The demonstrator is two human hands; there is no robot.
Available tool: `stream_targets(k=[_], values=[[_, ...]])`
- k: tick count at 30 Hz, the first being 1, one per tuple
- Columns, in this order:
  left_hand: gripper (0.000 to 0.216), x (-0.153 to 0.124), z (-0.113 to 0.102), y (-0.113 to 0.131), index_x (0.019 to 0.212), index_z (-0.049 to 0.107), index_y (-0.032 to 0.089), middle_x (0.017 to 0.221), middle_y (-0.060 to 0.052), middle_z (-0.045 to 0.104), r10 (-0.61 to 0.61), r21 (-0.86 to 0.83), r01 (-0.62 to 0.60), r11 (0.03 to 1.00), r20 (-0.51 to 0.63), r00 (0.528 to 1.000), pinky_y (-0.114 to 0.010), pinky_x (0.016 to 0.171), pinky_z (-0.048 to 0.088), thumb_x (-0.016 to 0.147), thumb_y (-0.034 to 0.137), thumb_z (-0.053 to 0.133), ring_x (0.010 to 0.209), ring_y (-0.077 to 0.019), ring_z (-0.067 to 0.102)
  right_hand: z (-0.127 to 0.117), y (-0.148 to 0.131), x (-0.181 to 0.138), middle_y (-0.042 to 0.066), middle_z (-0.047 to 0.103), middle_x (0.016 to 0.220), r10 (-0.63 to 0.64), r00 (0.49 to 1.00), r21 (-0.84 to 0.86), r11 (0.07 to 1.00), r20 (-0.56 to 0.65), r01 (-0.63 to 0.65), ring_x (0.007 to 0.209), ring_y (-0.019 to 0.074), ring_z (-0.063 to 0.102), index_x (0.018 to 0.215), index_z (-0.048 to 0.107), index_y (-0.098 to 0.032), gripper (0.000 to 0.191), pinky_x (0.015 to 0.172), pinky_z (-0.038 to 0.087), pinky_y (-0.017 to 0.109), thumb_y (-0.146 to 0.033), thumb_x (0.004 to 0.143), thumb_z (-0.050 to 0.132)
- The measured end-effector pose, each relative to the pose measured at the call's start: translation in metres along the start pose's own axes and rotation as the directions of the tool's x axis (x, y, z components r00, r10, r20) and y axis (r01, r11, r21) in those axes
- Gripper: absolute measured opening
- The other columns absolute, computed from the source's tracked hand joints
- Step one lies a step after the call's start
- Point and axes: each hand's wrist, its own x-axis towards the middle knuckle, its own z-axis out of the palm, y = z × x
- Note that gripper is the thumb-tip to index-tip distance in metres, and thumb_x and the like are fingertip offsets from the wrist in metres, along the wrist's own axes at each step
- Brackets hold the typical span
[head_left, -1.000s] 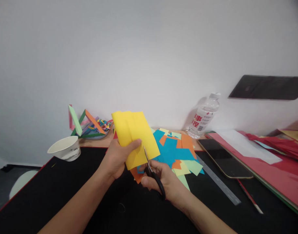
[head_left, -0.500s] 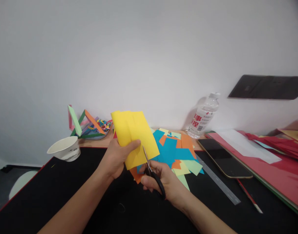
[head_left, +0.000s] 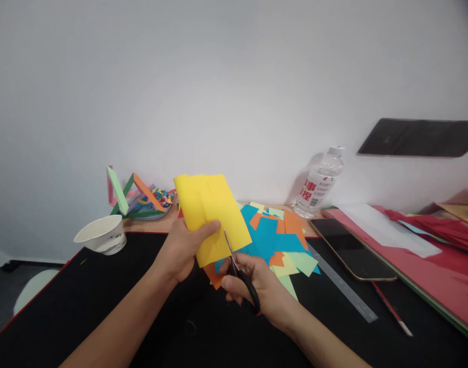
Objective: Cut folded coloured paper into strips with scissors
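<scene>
Just above the black table (head_left: 103, 296) you've got the yellow paper (head_left: 209, 204) pinched in your left hand (head_left: 184, 248), thumb on the front and fingers behind, with the sheet standing up and tilted a bit to the right; your right hand (head_left: 257, 283) is closed through the black handles of the scissors (head_left: 238, 272), blades pointing up into the sheet's lower edge, just beside that thumb. My two cents on the cut: grip the paper taut close to the cut line but slide the thumb clear of the blades; cut with the deep part of the blades rather than the tips, and steer by turning the paper, not the scissors; the sheet looks creased lengthwise, so a crease could serve as your guide. As for writing, the only bit I can spot is on the water bottle (head_left: 320, 184) back by the wall, well apart from your hands; its white label has big red Chinese characters and what looks like a barcode, too small to read for sure.
</scene>
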Motion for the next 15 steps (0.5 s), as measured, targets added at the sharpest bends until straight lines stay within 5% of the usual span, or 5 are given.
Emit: stream_targets(k=[15], values=[[0.041, 0.0007, -0.0016, -0.0022, 0.093, 0.063, 0.013, 0.092, -0.01, 0.072, -0.007, 0.011, 0.007, 1.0, 0.002, 1.0, -0.032, 0.066, 0.056, 0.058, 0.02, 0.081, 0.076, -0.0222, 0.068, 0.0021, 0.0024, 0.0002, -0.01, 0.047, 0.043, 0.022, 0.999, 0.03, 0.999, -0.028, -0.022, 0.039, 0.0061, 0.044, 0.075, 0.056, -0.016, 0.053, 0.044, 0.037, 0.021, -0.063, 0.059, 0.075]])
